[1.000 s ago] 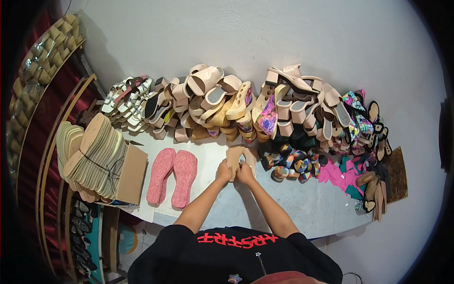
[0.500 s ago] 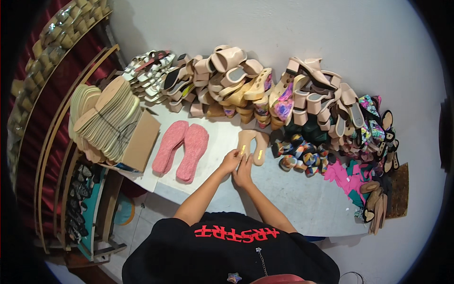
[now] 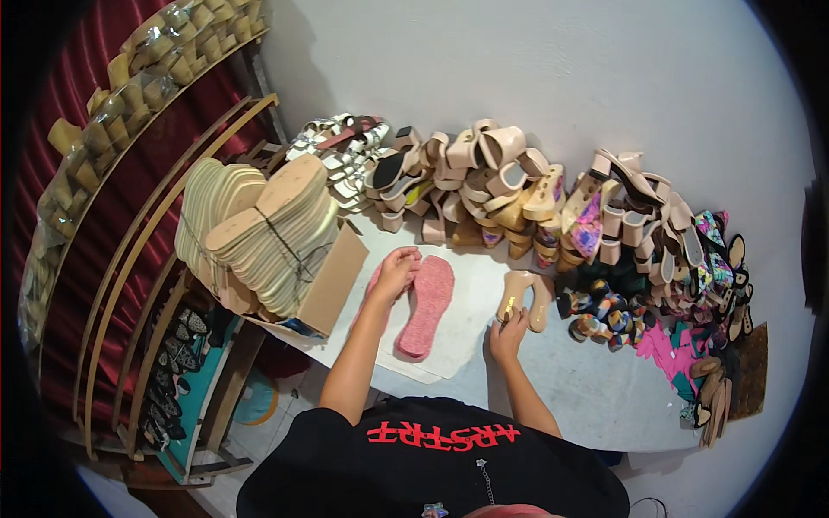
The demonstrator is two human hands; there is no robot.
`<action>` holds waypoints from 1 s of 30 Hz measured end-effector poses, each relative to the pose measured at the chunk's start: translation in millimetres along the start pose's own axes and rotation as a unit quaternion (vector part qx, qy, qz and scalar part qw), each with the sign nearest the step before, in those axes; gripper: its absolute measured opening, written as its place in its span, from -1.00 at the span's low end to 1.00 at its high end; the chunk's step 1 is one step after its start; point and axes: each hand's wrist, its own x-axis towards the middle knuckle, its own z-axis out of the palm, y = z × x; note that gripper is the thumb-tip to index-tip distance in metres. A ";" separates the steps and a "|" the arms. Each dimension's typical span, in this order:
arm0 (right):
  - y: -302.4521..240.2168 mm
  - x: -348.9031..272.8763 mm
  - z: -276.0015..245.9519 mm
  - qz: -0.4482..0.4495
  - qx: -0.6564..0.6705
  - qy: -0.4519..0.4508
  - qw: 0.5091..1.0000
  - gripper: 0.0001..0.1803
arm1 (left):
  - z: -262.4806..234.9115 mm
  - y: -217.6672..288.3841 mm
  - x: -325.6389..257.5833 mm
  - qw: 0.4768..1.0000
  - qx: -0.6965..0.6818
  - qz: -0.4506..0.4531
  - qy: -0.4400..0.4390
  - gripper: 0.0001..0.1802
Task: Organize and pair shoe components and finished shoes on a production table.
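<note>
- Tabletop (image 3: 579,397), pale, beside grey wall (image 3: 414,60), red curtain (image 3: 91,56).
- Left hand (image 3: 400,269) half-curled over pink insoles (image 3: 429,302) on white sheet (image 3: 462,345).
- Right hand (image 3: 508,335), loosely bent, touching beige insoles (image 3: 542,300) on the tabletop.
- I can't tell if either grips.

Pink textured soles (image 3: 429,302) lie side by side | tan insole pair (image 3: 542,304) lies flat, right of them
</note>
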 end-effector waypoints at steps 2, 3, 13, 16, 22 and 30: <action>-25.1 17.9 21.5 -0.006 0.014 0.019 1.000 -0.39 | -22.6 1.4 14.3 0.996 0.064 -0.006 0.056 -0.71; -37.5 26.0 33.0 -0.027 0.025 0.022 0.999 -0.40 | -30.5 -0.3 22.0 0.993 0.104 0.000 0.063 -0.70; -173.7 100.4 101.0 -0.149 0.035 -0.170 0.973 -0.39 | -42.9 -25.6 112.1 0.969 0.214 0.042 0.115 -0.52; -200.2 140.8 83.3 -0.201 0.024 -0.053 0.978 -0.33 | -35.3 -23.0 130.8 0.979 0.176 0.045 0.094 -0.53; -263.6 219.6 34.1 -0.189 -0.109 0.157 0.963 -0.23 | -13.8 -14.5 162.9 0.988 0.121 0.039 0.087 -0.47; -238.3 266.3 41.6 -0.127 -0.097 0.165 0.973 -0.33 | 40.4 44.0 198.0 0.905 0.298 0.304 0.007 -0.27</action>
